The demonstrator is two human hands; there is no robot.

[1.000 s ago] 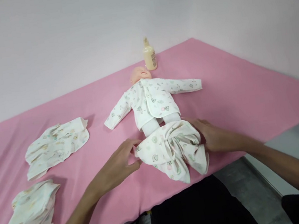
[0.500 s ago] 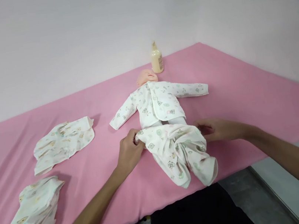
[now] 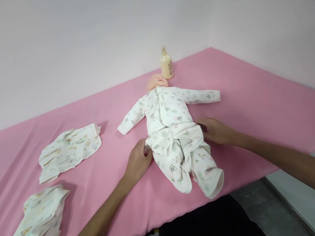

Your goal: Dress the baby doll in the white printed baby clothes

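Observation:
A baby doll (image 3: 157, 81) lies on its back, its head toward the wall. It wears a white printed long-sleeved top (image 3: 167, 106), closed down the front. Matching baby pants (image 3: 181, 158) cover its legs, with the waistband up against the top's hem and the cloth bunched around the thighs. My left hand (image 3: 138, 158) is closed on the left edge of the waistband. On the opposite side, my right hand (image 3: 215, 130) grips the waistband, its fingertips partly hidden by the cloth. The doll's hands and feet do not show.
A pump bottle (image 3: 166, 64) of pale lotion-like liquid stands behind the doll's head. Two printed white cloth pieces lie at the left, one flat garment (image 3: 69, 151) and one crumpled garment (image 3: 35, 233). Pink cloth (image 3: 263, 110) covers the table, whose front edge runs close below the pants.
Both hands have drawn the waistband up the doll toward its top. It now meets the hem, covering the strip of white below it. The right hand has come in leftward.

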